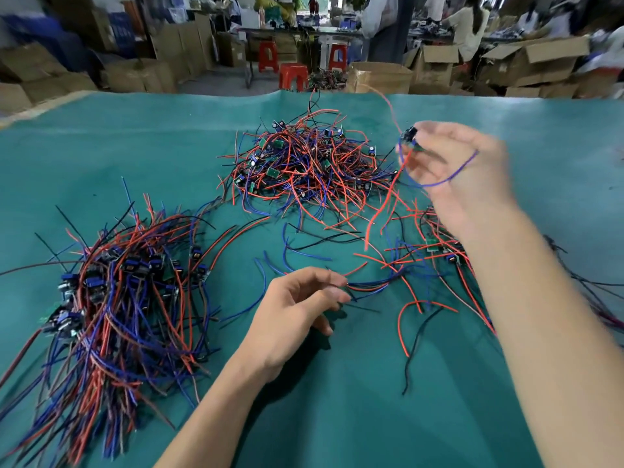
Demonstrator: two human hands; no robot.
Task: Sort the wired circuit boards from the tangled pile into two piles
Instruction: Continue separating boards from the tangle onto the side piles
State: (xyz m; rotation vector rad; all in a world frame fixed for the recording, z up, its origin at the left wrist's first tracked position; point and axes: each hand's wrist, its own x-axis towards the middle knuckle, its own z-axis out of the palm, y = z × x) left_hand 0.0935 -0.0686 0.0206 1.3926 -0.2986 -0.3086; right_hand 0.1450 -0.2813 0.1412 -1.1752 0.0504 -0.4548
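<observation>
Now my right hand [452, 163] is raised over the cloth [337, 417], pinching a board [410, 136] whose wires trail down; my left hand [297, 309] pinches wire ends [368, 287]. Tangled pile [304, 163] ahead, sorted pile [118, 292] left, loose boards [435, 255] right.

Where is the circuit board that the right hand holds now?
In the head view it is the circuit board held up at upper right by the right hand, above the green mat, right of the central tangled pile.
</observation>
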